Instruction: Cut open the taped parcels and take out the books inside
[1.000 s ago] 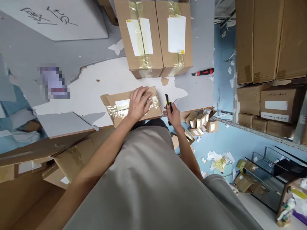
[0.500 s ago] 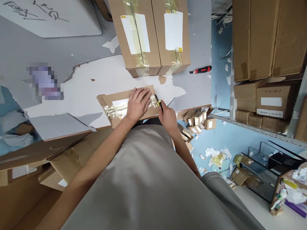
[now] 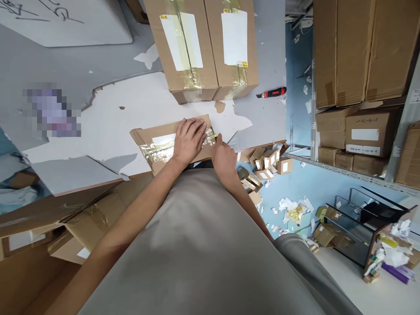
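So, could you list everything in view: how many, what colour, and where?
Table: one, grey and white, across the upper view
Small taped box: one, brown, table's near edge
Held cutter: one, yellow part showing, small taped box's right end
Second cutter: one, red and black, table's right
Large taped boxes: two, brown, side by side, table's far side
White box: one, white, far left
Pixelated item: one, purplish, table's left
Shelf boxes: several, brown, right
Open carton: one, brown, lower left
Paper litter: many pieces, mostly white, blue floor
Shirt: one, grey, centre
Left hand: one, bare, on small taped box
Right hand: one, bare, gripping held cutter
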`<state>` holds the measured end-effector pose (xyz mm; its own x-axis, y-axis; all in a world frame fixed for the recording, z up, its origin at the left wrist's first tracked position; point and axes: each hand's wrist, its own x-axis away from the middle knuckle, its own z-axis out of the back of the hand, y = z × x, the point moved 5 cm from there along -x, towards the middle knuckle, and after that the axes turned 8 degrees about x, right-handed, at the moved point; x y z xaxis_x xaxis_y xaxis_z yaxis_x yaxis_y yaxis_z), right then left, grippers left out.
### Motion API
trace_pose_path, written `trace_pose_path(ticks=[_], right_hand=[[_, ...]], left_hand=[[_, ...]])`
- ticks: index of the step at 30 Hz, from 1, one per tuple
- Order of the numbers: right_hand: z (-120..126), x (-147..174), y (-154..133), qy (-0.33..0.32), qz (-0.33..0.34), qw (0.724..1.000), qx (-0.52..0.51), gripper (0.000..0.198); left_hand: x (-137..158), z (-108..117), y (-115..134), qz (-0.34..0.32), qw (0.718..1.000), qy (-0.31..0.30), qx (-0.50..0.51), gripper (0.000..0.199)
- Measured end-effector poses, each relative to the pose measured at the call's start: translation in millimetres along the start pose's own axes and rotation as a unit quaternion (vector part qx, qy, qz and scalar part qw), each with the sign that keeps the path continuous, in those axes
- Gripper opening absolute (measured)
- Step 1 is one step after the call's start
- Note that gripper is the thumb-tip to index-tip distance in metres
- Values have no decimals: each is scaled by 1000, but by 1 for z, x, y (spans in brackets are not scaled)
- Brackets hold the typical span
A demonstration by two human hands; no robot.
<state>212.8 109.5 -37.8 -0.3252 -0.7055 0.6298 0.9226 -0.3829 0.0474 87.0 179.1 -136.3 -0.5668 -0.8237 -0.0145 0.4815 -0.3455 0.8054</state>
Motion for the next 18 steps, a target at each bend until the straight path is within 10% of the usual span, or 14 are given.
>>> trace_pose_path(ticks=[18], right_hand=[[0,6,6,-30,15,999,3,54]], left_hand=[[2,-3,-2,9,1000,2,-11,54]])
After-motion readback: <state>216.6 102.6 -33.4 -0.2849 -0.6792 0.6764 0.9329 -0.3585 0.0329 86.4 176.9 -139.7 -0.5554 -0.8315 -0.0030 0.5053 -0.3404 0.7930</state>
